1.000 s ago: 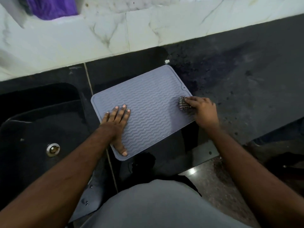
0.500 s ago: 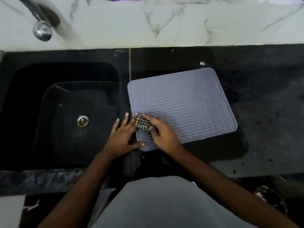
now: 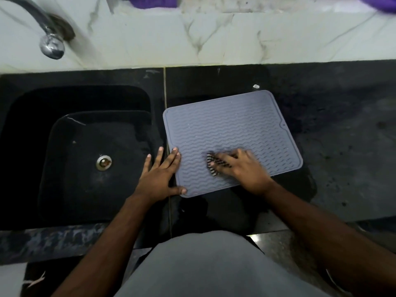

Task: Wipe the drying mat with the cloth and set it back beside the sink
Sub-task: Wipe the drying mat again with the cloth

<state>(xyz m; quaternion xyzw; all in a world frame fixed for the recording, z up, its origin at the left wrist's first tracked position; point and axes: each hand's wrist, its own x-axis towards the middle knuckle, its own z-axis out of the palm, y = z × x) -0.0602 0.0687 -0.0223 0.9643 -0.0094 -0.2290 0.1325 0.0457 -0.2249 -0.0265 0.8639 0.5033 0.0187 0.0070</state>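
Still wiping: right hand [image 3: 242, 166] grip pinches cloth [image 3: 214, 165] on mat [image 3: 231, 125]; left hand [image 3: 160, 174] spread, bracing mat's edge. Next: wipe beyond the grip.

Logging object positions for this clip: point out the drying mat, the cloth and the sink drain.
drying mat [image 3: 225, 125], head view, ribbed centre.
cloth [image 3: 212, 166], head view, striped end.
sink drain [image 3: 104, 162], head view, metal ring.

Bare dark counter [image 3: 342, 168] lay open to the right of and behind the grey drying mat [image 3: 225, 129], whose left edge was blocked by the flat left hand [image 3: 159, 179] beside the sink [image 3: 70, 129], under the tap [image 3: 51, 45].
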